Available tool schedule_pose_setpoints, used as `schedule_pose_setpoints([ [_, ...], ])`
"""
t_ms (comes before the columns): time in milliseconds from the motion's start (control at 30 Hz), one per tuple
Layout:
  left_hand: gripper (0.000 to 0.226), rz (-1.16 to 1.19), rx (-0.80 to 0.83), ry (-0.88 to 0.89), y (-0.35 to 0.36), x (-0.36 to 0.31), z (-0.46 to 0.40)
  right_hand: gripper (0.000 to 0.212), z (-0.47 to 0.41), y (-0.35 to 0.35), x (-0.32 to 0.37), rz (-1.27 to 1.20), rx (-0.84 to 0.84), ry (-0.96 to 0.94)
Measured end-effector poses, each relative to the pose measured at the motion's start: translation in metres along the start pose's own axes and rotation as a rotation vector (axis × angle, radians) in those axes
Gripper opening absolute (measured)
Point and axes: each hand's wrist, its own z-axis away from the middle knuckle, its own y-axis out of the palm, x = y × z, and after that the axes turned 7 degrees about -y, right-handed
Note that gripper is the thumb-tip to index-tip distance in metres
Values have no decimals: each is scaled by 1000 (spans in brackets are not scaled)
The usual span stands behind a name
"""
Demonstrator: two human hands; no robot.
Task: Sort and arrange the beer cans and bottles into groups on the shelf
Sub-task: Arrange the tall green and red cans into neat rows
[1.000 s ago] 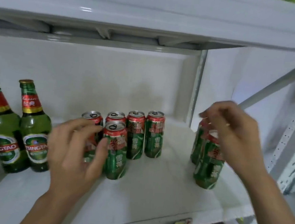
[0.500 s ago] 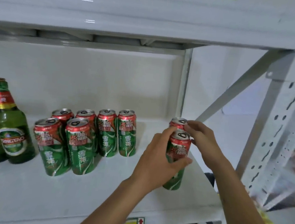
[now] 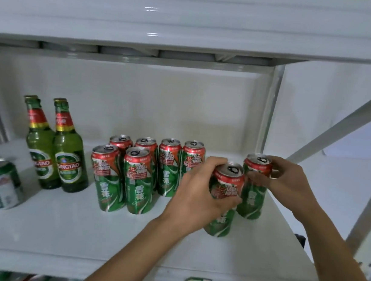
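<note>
left hand [image 3: 200, 192] fingers clamped on front can [image 3: 224, 201] right of centre, right hand [image 3: 288, 181] fingers clamped on rear can [image 3: 254, 185], six cans [image 3: 142, 174] mid-shelf, bottles [image 3: 55, 150] left

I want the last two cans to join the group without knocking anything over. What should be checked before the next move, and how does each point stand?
1. Left hand has a firm grip on the near can: ok.
2. Right hand holds the far can at its top: ok.
3. Both held cans upright: ok.
4. Free shelf space in front of the back-row cans: ok.
5. Grouped cans standing steady: ok.
6. Held cans lifted clear of the shelf: cannot tell.
</note>
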Motion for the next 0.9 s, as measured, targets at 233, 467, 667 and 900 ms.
schedule_pose_setpoints([
  [233,75,-605,-251,100,-56,25,-3,45,5,37,40,14,105,-153],
  [467,69,-862,-282,143,-77,46,-10,54,8,80,51,1,165,-187],
  [667,70,-955,-255,123,-82,54,-18,44,14,95,55,-24,183,-174],
  [900,70,-1008,-290,67,-83,61,-20,47,15,107,58,-23,163,-215],
])
